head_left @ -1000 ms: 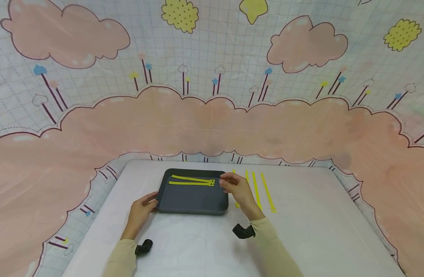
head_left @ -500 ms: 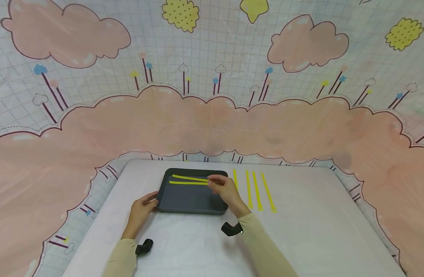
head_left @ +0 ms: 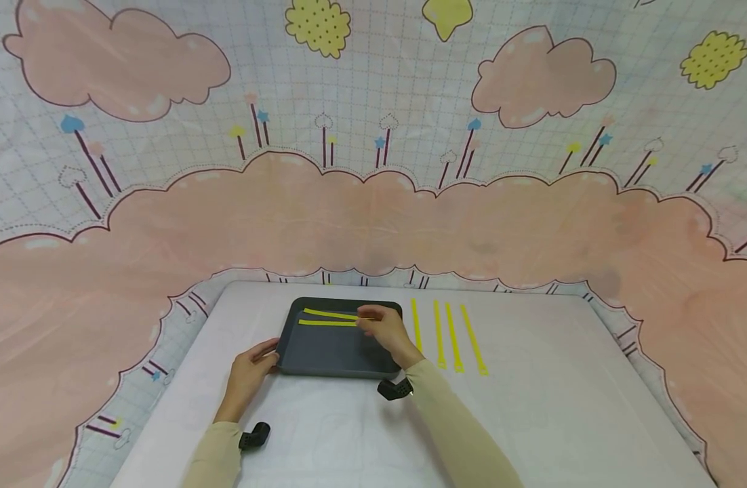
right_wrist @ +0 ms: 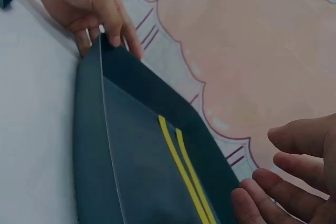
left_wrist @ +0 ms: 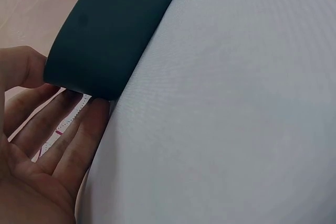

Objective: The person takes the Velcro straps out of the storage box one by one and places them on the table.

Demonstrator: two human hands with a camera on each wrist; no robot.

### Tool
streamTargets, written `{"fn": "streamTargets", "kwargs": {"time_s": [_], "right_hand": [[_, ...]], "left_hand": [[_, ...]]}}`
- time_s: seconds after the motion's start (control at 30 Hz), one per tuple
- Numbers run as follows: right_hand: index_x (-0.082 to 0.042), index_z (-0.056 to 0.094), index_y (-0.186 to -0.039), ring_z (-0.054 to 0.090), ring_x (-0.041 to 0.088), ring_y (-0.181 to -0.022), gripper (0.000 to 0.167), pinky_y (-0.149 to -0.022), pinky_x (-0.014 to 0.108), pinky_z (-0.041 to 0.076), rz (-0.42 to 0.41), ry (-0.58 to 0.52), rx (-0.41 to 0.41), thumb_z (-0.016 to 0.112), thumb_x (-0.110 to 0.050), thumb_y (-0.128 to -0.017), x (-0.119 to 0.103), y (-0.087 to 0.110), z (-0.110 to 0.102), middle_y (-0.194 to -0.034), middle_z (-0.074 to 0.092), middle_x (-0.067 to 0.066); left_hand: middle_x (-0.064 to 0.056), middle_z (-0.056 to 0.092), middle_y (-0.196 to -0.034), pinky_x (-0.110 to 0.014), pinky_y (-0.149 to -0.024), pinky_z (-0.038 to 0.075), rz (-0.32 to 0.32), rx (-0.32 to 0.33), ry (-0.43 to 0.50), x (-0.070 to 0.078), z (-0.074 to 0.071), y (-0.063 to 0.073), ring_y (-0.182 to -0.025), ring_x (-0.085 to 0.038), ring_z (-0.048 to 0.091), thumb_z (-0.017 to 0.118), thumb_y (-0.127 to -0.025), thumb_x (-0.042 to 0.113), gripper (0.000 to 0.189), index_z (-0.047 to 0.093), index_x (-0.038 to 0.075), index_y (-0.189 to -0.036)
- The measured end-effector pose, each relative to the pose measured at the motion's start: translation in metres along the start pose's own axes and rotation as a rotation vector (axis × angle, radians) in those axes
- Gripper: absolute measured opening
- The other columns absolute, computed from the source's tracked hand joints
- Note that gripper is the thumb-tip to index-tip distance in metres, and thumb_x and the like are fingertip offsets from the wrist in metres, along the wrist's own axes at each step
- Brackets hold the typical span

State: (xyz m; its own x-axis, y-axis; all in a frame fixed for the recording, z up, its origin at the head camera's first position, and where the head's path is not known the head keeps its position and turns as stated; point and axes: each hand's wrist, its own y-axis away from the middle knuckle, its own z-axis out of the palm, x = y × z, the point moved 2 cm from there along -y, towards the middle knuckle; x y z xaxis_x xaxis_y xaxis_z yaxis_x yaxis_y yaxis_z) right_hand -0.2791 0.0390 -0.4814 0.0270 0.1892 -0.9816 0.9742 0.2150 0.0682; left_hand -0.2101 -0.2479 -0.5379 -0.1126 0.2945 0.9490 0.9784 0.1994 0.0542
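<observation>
A dark grey rectangular tray point(head_left: 331, 356) lies on the white table. My left hand point(head_left: 249, 369) grips its left side; the right wrist view shows the thumb over the rim and the fingers along the outside wall. Two flat yellow straps point(head_left: 327, 323) lie lengthwise in the tray, near its far side, their left ends slightly spread. My right hand point(head_left: 386, 331) is over the tray's right part and hides the straps' right ends in the head view. In the right wrist view its fingers point(right_wrist: 289, 195) are loosely bent and apart from the thumb, with nothing between them.
Right of the tray, several more yellow straps point(head_left: 453, 337) lie side by side on the white table point(head_left: 562, 393), pointing away from me. Behind the table hangs a patterned cloth point(head_left: 373, 224) with pink clouds. Each wrist wears a black camera mount point(head_left: 395, 389).
My right hand has moved left from the tray's right rim to over the straps' right ends, covering them. The left hand and the tray have stayed in place.
</observation>
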Motion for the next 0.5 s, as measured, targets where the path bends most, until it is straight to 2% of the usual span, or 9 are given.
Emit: {"fn": "streamTargets", "kwargs": {"time_s": [0.17, 0.27, 0.5], "right_hand": [[0.003, 0.064, -0.124, 0.07, 0.022, -0.097, 0.037, -0.081, 0.035, 0.06, 0.004, 0.013, -0.004, 0.069, -0.009, -0.089, 0.006, -0.01, 0.004, -0.125, 0.066, 0.022], [0.002, 0.064, -0.124, 0.069, 0.018, -0.095, 0.037, -0.079, 0.034, 0.061, 0.018, 0.039, -0.002, 0.069, -0.01, -0.089, 0.01, -0.015, 0.007, -0.123, 0.067, 0.019], [0.0, 0.065, -0.124, 0.07, 0.019, -0.094, 0.039, -0.075, 0.034, 0.061, 0.065, 0.067, -0.007, 0.071, -0.011, -0.087, 0.014, -0.024, 0.013, -0.121, 0.069, 0.015]], "left_hand": [[-0.02, 0.06, -0.136, -0.018, -0.075, 0.058, 0.005, -0.005, 0.005, -0.002, 0.0, 0.0, -0.095, -0.005, 0.07, 0.057, -0.094, 0.007, 0.041, 0.058, 0.002, -0.135], [-0.021, 0.06, -0.136, -0.018, -0.074, 0.058, 0.012, -0.001, 0.013, -0.003, 0.0, -0.001, -0.093, -0.003, 0.07, 0.058, -0.094, 0.006, 0.04, 0.059, 0.001, -0.134], [-0.024, 0.059, -0.134, -0.018, -0.073, 0.058, 0.034, 0.004, 0.007, -0.002, -0.001, 0.0, -0.092, -0.001, 0.069, 0.058, -0.093, 0.005, 0.041, 0.058, -0.002, -0.133]]}}
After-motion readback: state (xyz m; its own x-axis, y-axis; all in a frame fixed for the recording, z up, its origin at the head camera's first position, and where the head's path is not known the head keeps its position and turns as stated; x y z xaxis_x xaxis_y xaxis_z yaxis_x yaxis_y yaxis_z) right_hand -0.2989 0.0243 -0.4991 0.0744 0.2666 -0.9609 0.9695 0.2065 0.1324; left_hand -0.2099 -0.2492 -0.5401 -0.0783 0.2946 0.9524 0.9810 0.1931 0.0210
